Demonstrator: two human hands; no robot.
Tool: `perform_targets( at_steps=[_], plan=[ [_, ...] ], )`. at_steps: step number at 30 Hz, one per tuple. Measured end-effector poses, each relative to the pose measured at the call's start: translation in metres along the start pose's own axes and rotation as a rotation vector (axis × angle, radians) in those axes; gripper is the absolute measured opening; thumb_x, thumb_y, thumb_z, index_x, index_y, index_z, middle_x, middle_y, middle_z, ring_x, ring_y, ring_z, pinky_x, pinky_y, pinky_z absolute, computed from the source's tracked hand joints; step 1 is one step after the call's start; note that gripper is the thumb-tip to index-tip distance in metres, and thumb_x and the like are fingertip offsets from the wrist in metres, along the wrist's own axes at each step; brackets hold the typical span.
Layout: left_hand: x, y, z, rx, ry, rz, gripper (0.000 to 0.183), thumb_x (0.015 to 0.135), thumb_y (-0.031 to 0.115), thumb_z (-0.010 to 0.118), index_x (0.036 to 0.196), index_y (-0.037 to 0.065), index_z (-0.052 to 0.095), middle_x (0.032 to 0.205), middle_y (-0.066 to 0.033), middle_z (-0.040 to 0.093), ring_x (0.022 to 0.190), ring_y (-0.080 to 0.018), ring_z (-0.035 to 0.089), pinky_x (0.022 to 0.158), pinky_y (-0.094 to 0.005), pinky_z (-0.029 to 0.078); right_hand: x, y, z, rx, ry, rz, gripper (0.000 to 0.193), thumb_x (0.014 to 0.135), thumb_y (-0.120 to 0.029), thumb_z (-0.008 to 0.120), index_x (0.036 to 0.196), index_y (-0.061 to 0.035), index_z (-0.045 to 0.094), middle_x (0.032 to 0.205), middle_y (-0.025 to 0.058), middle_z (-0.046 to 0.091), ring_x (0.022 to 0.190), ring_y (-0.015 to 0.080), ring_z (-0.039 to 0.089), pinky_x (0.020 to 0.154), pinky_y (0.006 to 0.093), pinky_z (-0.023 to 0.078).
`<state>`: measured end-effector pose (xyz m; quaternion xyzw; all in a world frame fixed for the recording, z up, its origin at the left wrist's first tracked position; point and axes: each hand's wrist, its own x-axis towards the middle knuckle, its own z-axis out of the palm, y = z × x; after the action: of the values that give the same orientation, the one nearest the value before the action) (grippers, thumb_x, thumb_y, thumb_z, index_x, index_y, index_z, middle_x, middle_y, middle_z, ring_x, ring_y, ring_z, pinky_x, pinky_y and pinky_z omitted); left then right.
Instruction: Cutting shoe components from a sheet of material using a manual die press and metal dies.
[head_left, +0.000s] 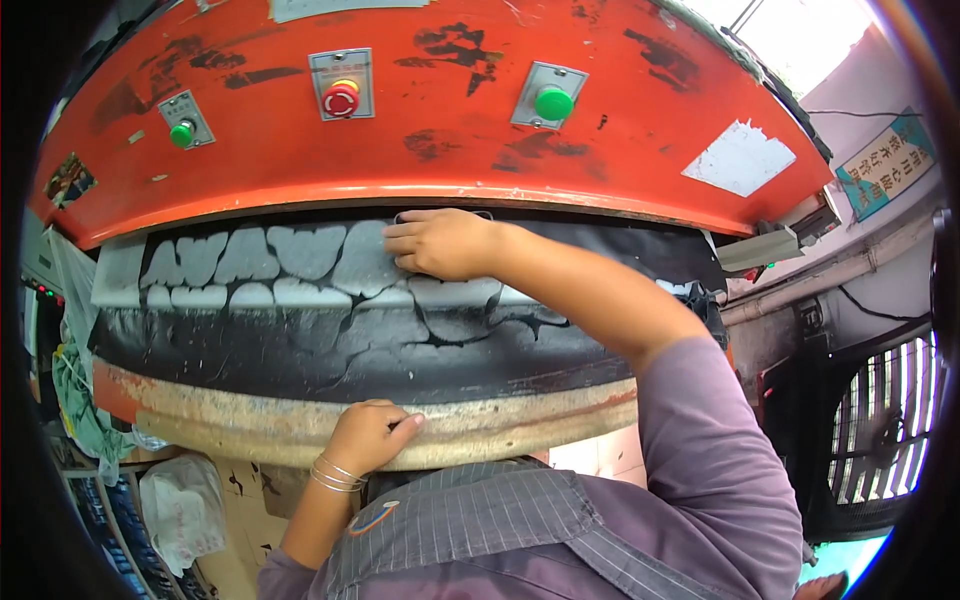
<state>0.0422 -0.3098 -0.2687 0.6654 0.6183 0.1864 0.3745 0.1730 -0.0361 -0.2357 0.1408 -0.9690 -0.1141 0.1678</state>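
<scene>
My right hand reaches over a black sheet close under the front of an orange machine. Its fingers are bent and closed together, pointing left. A thin dark curved edge shows beside the knuckles; the fingers hide most of what they grip. Around and left of this hand, rounded openings cut in the sheet show a pale grey board beneath. My left hand, with thin bangles at the wrist, rests on the worn, cream-coloured front edge of the machine bed. Its fingers are curled in and the thumb points right.
The orange machine front overhangs the sheet and carries a red push button, a green button and a smaller green one. A white plastic bag hangs at lower left. A large black fan stands at right.
</scene>
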Motion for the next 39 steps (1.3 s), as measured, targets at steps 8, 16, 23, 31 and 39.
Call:
perform_targets(
  at_steps=[8, 16, 23, 31, 39],
  plan=[
    [0.114, 0.036, -0.041, -0.031, 0.47, 0.306, 0.009, 0.081, 0.012, 0.067, 0.078, 0.004, 0.067, 0.078, -0.0095, 0.066, 0.075, -0.0271, 0.061, 0.07, -0.0363, 0.048, -0.01, 0.064, 0.014, 0.177, -0.215, -0.211, 0.013, 0.072, -0.021, 0.058, 0.072, -0.0103, 0.065, 0.084, 0.0029, 0.063, 0.097, 0.0214, 0.058, 0.099, 0.0395, 0.041],
    [0.196, 0.035, 0.008, -0.054, 0.604, 0.372, 0.04, 0.079, 0.016, 0.072, 0.115, 0.004, 0.06, 0.101, -0.0125, 0.067, 0.099, -0.0265, 0.061, 0.083, -0.0345, 0.046, -0.171, 0.01, -0.028, 0.253, -0.189, 1.062, 0.02, 0.087, -0.02, 0.055, 0.093, -0.002, 0.062, 0.094, 0.0188, 0.064, 0.092, 0.0383, 0.06, 0.079, 0.0483, 0.048],
    [0.223, 0.028, 0.039, 0.103, 0.533, 0.32, 0.061, 0.076, 0.02, 0.074, 0.13, 0.002, 0.05, 0.119, -0.0162, 0.061, 0.113, -0.0309, 0.055, 0.103, -0.0402, 0.038, -0.195, -0.042, -0.016, 0.375, 0.21, 1.435, 0.04, 0.085, -0.027, 0.063, 0.117, -0.0038, 0.06, 0.105, 0.0185, 0.063, 0.097, 0.0351, 0.06, 0.086, 0.0407, 0.047],
    [0.227, 0.022, 0.034, 0.039, 0.581, 0.346, 0.038, 0.076, 0.016, 0.073, 0.109, 0.0, 0.064, 0.11, -0.0181, 0.066, 0.115, -0.0301, 0.057, 0.105, -0.0409, 0.039, -0.224, -0.059, -0.011, 0.344, 0.157, 1.239, 0.065, 0.072, -0.033, 0.077, 0.13, -0.0147, 0.055, 0.128, 0.0125, 0.057, 0.118, 0.0336, 0.048, 0.103, 0.0419, 0.032],
    [0.231, 0.018, 0.023, 0.017, 0.535, 0.361, 0.036, 0.075, 0.015, 0.073, 0.108, 0.001, 0.065, 0.108, -0.0181, 0.066, 0.111, -0.0296, 0.06, 0.103, -0.042, 0.041, -0.228, -0.048, -0.006, 0.285, 0.117, 1.141, 0.069, 0.066, -0.041, 0.077, 0.126, -0.0122, 0.058, 0.129, 0.0098, 0.057, 0.118, 0.0283, 0.051, 0.104, 0.0419, 0.033]
  ],
)
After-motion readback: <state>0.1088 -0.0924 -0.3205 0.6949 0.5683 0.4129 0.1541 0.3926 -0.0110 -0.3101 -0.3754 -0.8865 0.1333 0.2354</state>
